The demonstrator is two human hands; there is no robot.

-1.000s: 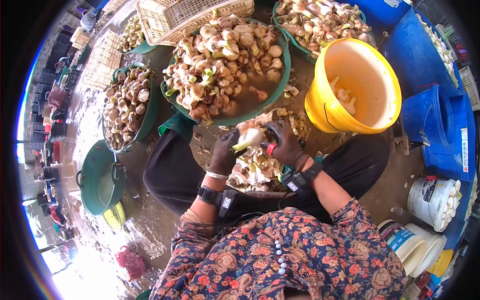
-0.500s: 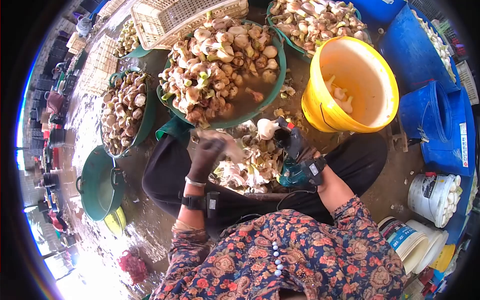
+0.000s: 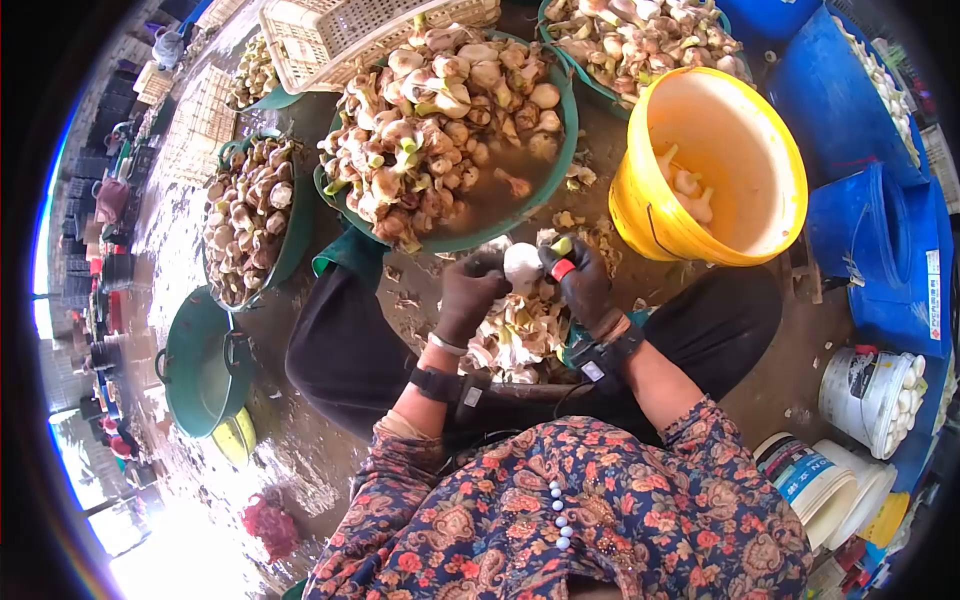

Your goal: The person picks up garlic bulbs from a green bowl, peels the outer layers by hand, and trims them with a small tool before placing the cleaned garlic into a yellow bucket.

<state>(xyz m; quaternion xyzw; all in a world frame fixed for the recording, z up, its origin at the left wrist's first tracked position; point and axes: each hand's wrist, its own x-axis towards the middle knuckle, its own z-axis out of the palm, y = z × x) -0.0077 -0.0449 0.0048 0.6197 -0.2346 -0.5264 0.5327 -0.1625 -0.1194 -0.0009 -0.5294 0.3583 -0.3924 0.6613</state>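
Observation:
A white garlic bulb (image 3: 521, 267) is held between my two hands, above a heap of peeled papery skins (image 3: 520, 335). My left hand (image 3: 472, 297), in a dark glove, is closed with its curled fingers at the bulb's left side. On the other side my right hand (image 3: 584, 285), also dark-gloved, is closed at the bulb. A red band (image 3: 562, 268) shows at its thumb, with a pale green stem piece (image 3: 562, 245) just above; I cannot tell whether the red belongs to a tool. Both wrists carry black straps.
Ahead stands a green tub (image 3: 565, 150) of unpeeled garlic in brown water. A yellow bucket (image 3: 625, 190) with a few peeled bulbs is at right, near blue bins (image 3: 855, 225). At left are another garlic-filled tub (image 3: 296, 235) and a green basin (image 3: 190, 385).
My left hand, blurred and further left before, has moved right to the bulb. My right hand has turned, and the bulb has shifted slightly left.

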